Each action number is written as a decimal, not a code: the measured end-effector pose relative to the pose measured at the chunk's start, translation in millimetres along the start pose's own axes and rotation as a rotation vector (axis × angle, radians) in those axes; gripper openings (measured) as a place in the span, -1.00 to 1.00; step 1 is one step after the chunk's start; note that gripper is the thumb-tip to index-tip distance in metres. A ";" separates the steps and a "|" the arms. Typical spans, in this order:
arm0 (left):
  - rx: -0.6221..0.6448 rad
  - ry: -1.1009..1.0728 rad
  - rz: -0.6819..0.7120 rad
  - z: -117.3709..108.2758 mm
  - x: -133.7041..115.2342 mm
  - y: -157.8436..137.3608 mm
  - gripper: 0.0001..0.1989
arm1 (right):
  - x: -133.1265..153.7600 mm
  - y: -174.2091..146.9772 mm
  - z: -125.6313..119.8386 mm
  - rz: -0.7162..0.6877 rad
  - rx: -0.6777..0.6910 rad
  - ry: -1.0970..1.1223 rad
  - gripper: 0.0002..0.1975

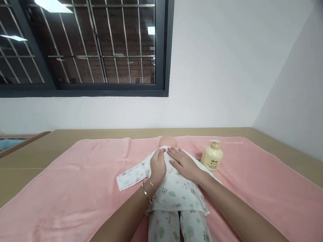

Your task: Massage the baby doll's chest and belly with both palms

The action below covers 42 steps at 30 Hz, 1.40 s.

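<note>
A baby doll lies on its back in the middle, dressed in a white printed top and matching trousers. Its head is at the far end, mostly hidden behind the collar. My left hand, with bracelets at the wrist, rests on the left side of the doll's chest, fingers extended and held close together. On the other side of the chest, my right hand lies flat with fingers slightly apart. One printed sleeve stretches out to the left.
A pale yellow pump bottle stands right of the doll. Under everything is a pink blanket on a wooden surface. A white wall and a dark-framed barred window are behind.
</note>
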<state>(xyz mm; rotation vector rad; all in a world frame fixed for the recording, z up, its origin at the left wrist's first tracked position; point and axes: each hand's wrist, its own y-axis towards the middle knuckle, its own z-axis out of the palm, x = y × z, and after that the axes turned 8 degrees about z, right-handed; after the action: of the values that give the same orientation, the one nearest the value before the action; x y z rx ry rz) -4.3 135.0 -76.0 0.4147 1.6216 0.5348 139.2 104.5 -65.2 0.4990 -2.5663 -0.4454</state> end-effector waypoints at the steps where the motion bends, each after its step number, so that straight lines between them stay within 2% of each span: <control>1: -0.001 0.013 0.008 -0.2 -0.8 0.0 -0.68 | -3.3 -0.3 0.2 0.078 -0.004 -0.039 -0.48; 3: -0.001 0.023 0.011 -0.3 -2.2 -0.5 -0.67 | -0.8 -4.0 3.2 0.225 -0.039 -0.122 -0.41; 5: -0.014 0.015 0.015 -0.1 -2.9 -1.5 -0.68 | 11.4 -9.7 7.9 0.265 -0.078 -0.180 -0.42; 6: -0.018 0.006 0.015 0.1 -3.0 -2.0 -0.68 | 18.6 -12.3 10.0 0.220 -0.088 -0.189 -0.44; 9: -0.035 -0.025 0.000 0.3 -2.8 -3.0 -0.70 | 31.7 -14.4 12.1 -0.064 -0.046 -0.132 -0.46; 11: -0.031 -0.037 -0.004 0.0 -2.7 -3.3 -0.70 | 27.9 -10.6 10.4 -0.153 0.002 -0.077 -0.47; 13: -0.028 -0.032 0.008 -0.6 -2.8 -3.6 -0.69 | 17.3 -5.0 8.7 -0.076 0.010 -0.052 -0.51; 16: -0.021 0.006 0.016 -1.5 -3.6 -4.1 -0.67 | 5.1 -0.5 9.1 0.132 -0.032 -0.087 -0.48; 19: -0.018 0.026 0.009 -2.0 -4.3 -4.4 -0.67 | 11.1 -4.6 11.9 0.231 -0.087 -0.194 -0.43; 23: -0.037 -0.001 -0.016 -2.0 -4.7 -4.3 -0.67 | 33.5 -13.9 12.5 0.191 -0.099 -0.299 -0.48; 28: -0.050 -0.035 -0.054 -2.0 -3.9 -4.5 -0.68 | 33.5 -10.8 6.1 -0.098 0.071 -0.151 -0.46; 34: -0.028 -0.023 -0.014 -2.6 -1.3 -4.8 -0.67 | 12.0 -3.8 8.4 0.062 0.015 -0.084 -0.49; 42: -0.022 -0.008 -0.001 -1.6 -3.3 -5.4 -0.66 | 12.9 -6.1 10.3 0.061 -0.003 -0.078 -0.49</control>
<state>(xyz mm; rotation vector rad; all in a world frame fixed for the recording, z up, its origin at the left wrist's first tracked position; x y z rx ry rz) -5.3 128.6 -76.1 0.3996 1.6067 0.5487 125.0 96.0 -71.1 0.4089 -2.6469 -0.4554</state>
